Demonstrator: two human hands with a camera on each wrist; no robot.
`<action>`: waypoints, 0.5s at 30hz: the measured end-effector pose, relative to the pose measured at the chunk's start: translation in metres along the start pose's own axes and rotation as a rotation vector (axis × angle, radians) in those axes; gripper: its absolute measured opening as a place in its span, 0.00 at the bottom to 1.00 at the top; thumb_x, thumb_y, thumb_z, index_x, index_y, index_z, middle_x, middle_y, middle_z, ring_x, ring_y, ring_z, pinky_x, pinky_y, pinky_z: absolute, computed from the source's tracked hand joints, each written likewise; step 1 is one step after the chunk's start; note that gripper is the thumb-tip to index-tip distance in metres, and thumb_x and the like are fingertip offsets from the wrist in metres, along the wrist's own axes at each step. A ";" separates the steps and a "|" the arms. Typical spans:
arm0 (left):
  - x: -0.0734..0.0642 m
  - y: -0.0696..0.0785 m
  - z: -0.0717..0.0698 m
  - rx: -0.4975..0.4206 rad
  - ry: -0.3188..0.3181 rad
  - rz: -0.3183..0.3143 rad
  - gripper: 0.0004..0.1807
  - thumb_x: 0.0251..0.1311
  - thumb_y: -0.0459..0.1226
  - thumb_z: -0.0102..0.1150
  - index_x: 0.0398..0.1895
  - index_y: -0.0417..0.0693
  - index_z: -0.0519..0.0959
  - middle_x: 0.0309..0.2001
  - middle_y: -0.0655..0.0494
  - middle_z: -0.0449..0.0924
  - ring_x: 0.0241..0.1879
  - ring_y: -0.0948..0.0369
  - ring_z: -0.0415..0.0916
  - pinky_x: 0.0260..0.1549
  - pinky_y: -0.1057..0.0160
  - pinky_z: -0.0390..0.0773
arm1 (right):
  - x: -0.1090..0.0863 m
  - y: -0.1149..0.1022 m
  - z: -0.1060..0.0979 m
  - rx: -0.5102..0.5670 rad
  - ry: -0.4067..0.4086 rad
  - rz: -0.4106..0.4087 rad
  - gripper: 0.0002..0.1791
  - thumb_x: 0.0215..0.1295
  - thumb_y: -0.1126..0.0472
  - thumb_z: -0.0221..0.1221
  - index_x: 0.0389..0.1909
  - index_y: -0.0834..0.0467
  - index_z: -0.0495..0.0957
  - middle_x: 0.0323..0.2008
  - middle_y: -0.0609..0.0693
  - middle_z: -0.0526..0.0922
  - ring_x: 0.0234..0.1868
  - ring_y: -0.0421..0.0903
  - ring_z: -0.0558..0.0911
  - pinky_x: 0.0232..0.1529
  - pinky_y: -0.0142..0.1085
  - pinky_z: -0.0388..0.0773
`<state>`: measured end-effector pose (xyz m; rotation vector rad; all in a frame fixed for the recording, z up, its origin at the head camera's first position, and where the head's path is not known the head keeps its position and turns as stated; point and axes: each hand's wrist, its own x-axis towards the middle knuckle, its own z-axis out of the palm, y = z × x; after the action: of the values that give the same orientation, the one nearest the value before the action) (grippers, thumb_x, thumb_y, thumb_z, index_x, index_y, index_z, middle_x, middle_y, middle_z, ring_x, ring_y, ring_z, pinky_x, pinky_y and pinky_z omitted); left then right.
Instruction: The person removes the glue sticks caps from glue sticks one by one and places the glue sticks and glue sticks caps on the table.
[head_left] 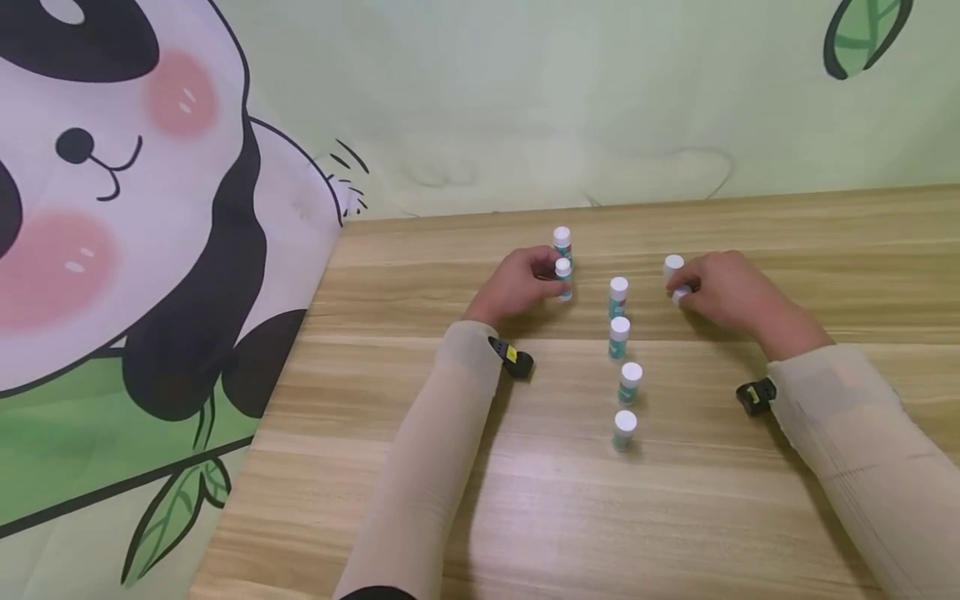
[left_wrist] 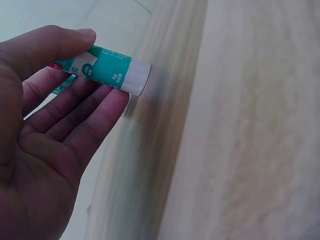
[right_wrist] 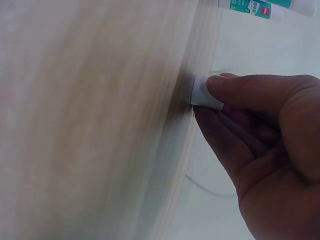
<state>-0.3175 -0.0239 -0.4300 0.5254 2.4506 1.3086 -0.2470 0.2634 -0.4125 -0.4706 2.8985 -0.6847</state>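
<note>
We're at the positioning step, it seems: left hand (head_left: 517,287) pinches a glue stick (left_wrist: 112,70), right hand (head_left: 726,287) a white piece (right_wrist: 203,93), and gentle release looks called for next.

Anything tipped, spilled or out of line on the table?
Nothing looks tipped or spilled. The four middle glue sticks stand upright, but their line looks slightly crooked: the second-nearest stick sits a little right of the others.

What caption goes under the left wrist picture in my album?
A left hand pinches a white-ended green tube by the wooden table.
</note>
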 end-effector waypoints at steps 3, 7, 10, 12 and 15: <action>-0.001 0.001 0.000 -0.001 -0.004 0.007 0.14 0.56 0.37 0.68 0.45 0.47 0.79 0.45 0.55 0.81 0.47 0.60 0.77 0.52 0.63 0.76 | -0.001 -0.001 -0.001 -0.002 0.003 -0.003 0.10 0.60 0.68 0.58 0.41 0.62 0.84 0.46 0.62 0.84 0.51 0.62 0.80 0.55 0.58 0.72; -0.002 0.001 0.001 0.004 -0.006 0.010 0.14 0.55 0.37 0.69 0.44 0.48 0.79 0.44 0.56 0.81 0.46 0.60 0.77 0.50 0.63 0.77 | -0.001 -0.003 -0.001 -0.004 0.012 -0.003 0.11 0.59 0.68 0.58 0.41 0.61 0.84 0.46 0.62 0.85 0.51 0.60 0.80 0.55 0.56 0.73; -0.002 -0.001 0.002 0.012 -0.008 0.008 0.14 0.55 0.37 0.69 0.44 0.48 0.79 0.44 0.56 0.81 0.46 0.61 0.76 0.50 0.64 0.76 | -0.001 -0.004 0.000 -0.004 0.011 -0.001 0.11 0.59 0.69 0.58 0.41 0.62 0.84 0.45 0.62 0.85 0.50 0.60 0.80 0.55 0.56 0.73; -0.002 -0.001 0.002 0.015 -0.010 0.011 0.14 0.55 0.37 0.69 0.44 0.48 0.78 0.44 0.56 0.81 0.46 0.60 0.76 0.50 0.64 0.76 | -0.001 -0.004 0.000 -0.003 0.011 -0.001 0.11 0.59 0.69 0.58 0.41 0.62 0.84 0.45 0.62 0.85 0.50 0.60 0.80 0.55 0.56 0.73; -0.002 -0.003 0.003 0.010 -0.011 0.021 0.14 0.55 0.37 0.69 0.44 0.48 0.78 0.44 0.55 0.81 0.46 0.60 0.77 0.49 0.65 0.76 | -0.002 -0.005 0.001 0.000 0.010 0.000 0.11 0.59 0.69 0.57 0.41 0.62 0.84 0.45 0.62 0.85 0.49 0.59 0.80 0.55 0.56 0.73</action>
<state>-0.3151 -0.0239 -0.4338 0.5610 2.4506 1.2982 -0.2440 0.2596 -0.4110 -0.4687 2.9077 -0.6887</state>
